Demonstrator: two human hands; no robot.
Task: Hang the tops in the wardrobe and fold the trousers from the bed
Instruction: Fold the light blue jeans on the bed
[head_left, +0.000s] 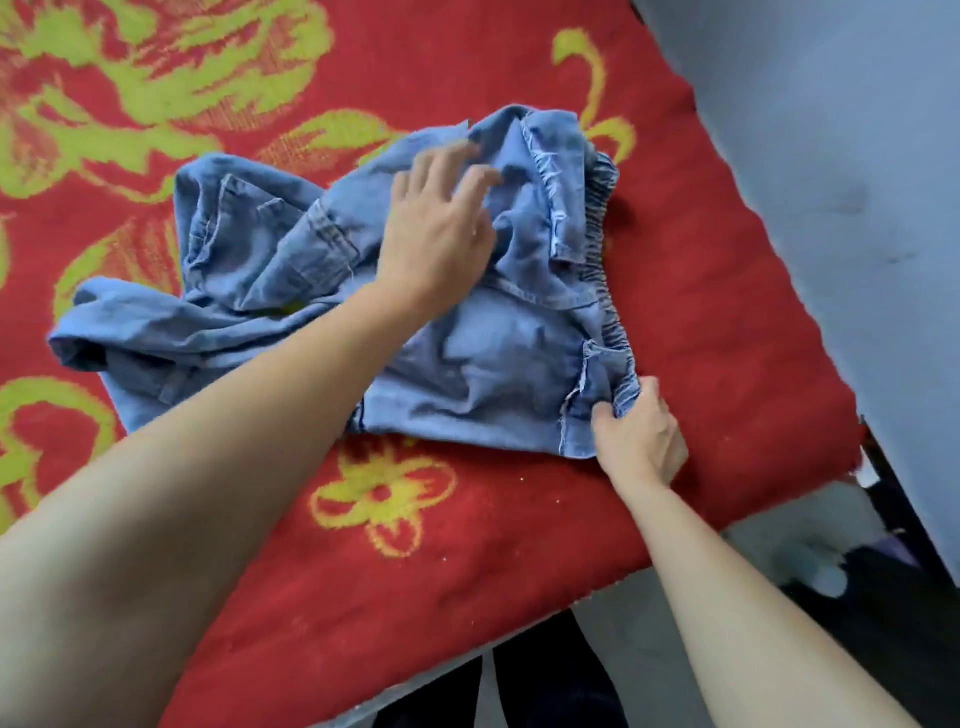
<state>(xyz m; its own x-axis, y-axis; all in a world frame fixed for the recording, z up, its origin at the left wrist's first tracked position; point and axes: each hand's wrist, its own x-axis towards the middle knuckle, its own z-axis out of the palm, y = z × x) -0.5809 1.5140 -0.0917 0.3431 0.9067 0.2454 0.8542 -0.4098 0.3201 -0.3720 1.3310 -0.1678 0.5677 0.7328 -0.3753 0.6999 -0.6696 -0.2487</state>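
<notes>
Trousers (467, 364) lie crumpled on the bed (519, 545), near its edge on your right. Long axis runs across you: waistband (602, 249) toward that edge, legs bunched away from it. Your right hand (641, 436) pinches the waistband. Your left hand (436, 249) rests spread on the cloth, farther in.

- The left hand (436, 244) is bare, and its fingers look blurry.
- The left arm (208, 493) is bare all the way to the near left corner.
- The right hand (641, 436) is bare too.
- The right arm (753, 597) is bare down to the near edge and looks thinner than the left one.
- Black clothes (550, 680) cover the legs, near, between the arms.
</notes>
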